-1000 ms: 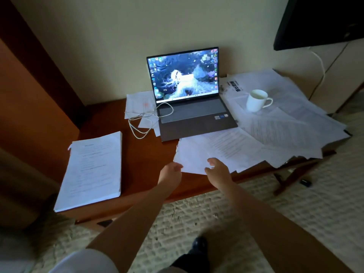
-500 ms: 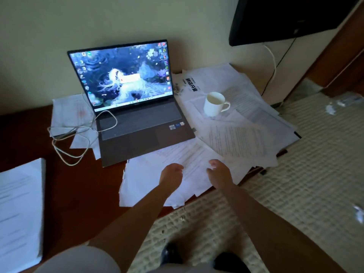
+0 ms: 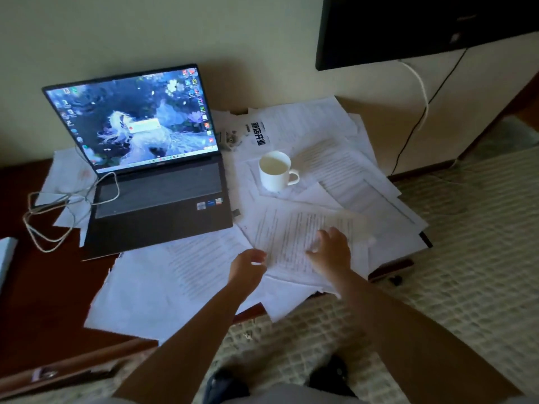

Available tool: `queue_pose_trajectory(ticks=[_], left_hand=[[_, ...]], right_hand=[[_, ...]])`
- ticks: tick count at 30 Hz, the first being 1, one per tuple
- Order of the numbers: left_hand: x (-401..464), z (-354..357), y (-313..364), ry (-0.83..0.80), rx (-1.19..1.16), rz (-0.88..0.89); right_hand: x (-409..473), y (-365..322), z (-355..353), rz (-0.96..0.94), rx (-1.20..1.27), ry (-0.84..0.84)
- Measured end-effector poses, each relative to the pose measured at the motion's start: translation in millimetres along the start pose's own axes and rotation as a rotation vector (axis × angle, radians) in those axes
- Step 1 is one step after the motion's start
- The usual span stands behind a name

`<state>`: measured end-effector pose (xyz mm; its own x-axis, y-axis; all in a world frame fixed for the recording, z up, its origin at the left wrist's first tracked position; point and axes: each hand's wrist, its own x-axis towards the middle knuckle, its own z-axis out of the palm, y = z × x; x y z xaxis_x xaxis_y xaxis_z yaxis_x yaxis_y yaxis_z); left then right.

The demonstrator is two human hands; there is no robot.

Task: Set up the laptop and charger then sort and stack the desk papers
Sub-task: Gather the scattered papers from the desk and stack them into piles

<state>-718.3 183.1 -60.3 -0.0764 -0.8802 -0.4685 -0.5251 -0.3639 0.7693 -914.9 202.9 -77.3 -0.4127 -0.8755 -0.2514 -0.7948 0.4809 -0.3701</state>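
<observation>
An open laptop [image 3: 151, 182] with a lit screen stands at the back left of the wooden desk [image 3: 43, 301]. Its white charger cable [image 3: 52, 211] lies looped to the left and over the keyboard's corner. Loose printed papers [image 3: 350, 170] are spread across the desk's right half and in front of the laptop. My right hand [image 3: 331, 249] rests with spread fingers on a printed sheet [image 3: 288, 237] near the front edge. At that sheet's left edge is my left hand [image 3: 248, 265], fingers loosely curled; a grip is not clear. A corner of the stacked papers [image 3: 5, 258] shows at far left.
A white mug [image 3: 275, 172] stands on the papers just behind my hands. Several sheets overhang the desk's front edge. A dark screen [image 3: 423, 24] hangs on the wall at top right with cables [image 3: 423, 91] running down. Pale carpet [image 3: 466, 272] lies to the right.
My view swung right, so the stack slid to the left edge. Both hands moved from the desk's front edge up onto the printed sheets; the right hand reached further right.
</observation>
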Motion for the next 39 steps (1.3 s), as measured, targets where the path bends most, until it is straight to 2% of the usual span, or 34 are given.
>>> queue_pose_trajectory(ticks=[6,9,13,16,20,23,28,32,35,39], left_hand=[[4.7,41.4,28.2,0.093,-0.094,-0.085],[3.4,56.1,32.7,0.127,-0.131,-0.129],[-4.8,72.4,30.0,0.176,-0.112,-0.174],[-13.1,78.6,31.7,0.208,-0.108,-0.182],[-23.7,81.9,34.1,0.261,-0.068,-0.178],[-30.3,83.4,39.6,0.255,-0.082,-0.200],[-46.4,81.1,50.8,0.072,-0.373,-0.341],[-63.5,73.9,45.5,0.061,-0.511,-0.384],[-72.1,69.9,37.4,0.012,-0.598,-0.407],[-77.5,64.0,28.7,0.214,-0.401,-0.217]], right_hand=[[62.6,32.4,-39.4,-0.152,-0.140,-0.139],[71.4,36.6,-48.0,-0.165,-0.252,-0.134],[74.2,42.1,-44.6,-0.216,-0.241,-0.066],[66.2,46.5,-47.5,-0.269,-0.060,-0.077],[56.7,64.5,-63.5,-0.061,0.243,-0.016],[46.6,75.8,-73.4,0.021,0.490,-0.159],[12.0,71.2,-81.5,0.273,0.956,-0.267],[-12.1,63.3,-84.4,0.410,1.167,-0.335],[-26.8,58.1,-79.9,0.431,1.222,-0.347],[-45.2,57.4,-79.0,0.289,0.875,-0.147]])
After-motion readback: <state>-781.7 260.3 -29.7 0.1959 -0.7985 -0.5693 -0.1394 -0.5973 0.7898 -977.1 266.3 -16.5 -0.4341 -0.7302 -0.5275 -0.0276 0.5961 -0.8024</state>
